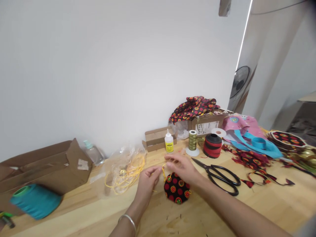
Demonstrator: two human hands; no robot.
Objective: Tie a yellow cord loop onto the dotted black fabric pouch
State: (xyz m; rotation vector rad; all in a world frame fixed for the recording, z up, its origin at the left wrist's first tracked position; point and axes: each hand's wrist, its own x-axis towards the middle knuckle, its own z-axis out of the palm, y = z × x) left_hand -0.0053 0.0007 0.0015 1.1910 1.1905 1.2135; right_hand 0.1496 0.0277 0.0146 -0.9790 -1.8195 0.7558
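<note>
A small rounded pouch-like piece of black fabric [176,190], printed with red and orange circles, hangs or lies just beneath my hands. Yellow cord [163,171] runs from its upper edge, and a short loop of it shows at the right side. My left hand [148,179], with a silver bangle on the wrist, pinches the cord at the left of the fabric. Above the piece, my right hand [182,168] has its thumb and fingers closed on the same cord, partly hiding the fabric's upper right edge.
Black-handled scissors [222,176] lie right of my hands. Behind stand a glue bottle [169,142], a green thread spool [192,141] and a red-black spool [212,145]. Yellow cord in a plastic bag [125,172], a cardboard box [74,164] and a teal cone [36,200] sit left.
</note>
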